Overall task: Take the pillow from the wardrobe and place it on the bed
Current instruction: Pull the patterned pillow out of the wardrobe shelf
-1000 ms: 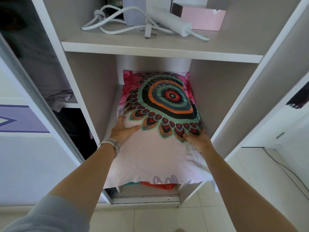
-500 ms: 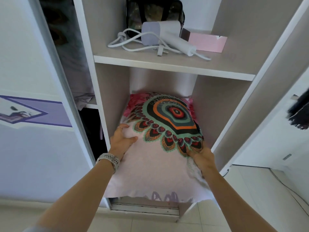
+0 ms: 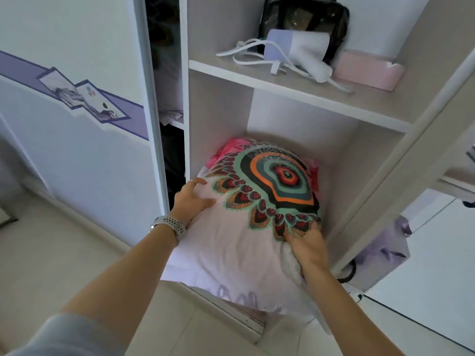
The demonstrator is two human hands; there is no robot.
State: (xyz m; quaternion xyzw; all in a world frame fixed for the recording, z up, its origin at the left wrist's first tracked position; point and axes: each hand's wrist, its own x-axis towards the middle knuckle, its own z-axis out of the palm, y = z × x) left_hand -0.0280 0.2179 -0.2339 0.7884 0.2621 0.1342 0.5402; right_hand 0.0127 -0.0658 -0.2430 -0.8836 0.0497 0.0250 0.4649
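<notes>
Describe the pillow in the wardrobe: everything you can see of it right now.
The pillow is plump, in a soft pale pink fabric cover with a large teal, orange, black and red mandala print and a bright pink floral patch at its far end. It lies in the lower wardrobe compartment, its near end overhanging the front edge. The left hand presses its left side; the right hand bunches the fabric at its right side.

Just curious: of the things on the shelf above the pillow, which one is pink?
The flat pink box at the shelf's right end. The white hairdryer with cord and the black bag behind it are not pink.
</notes>
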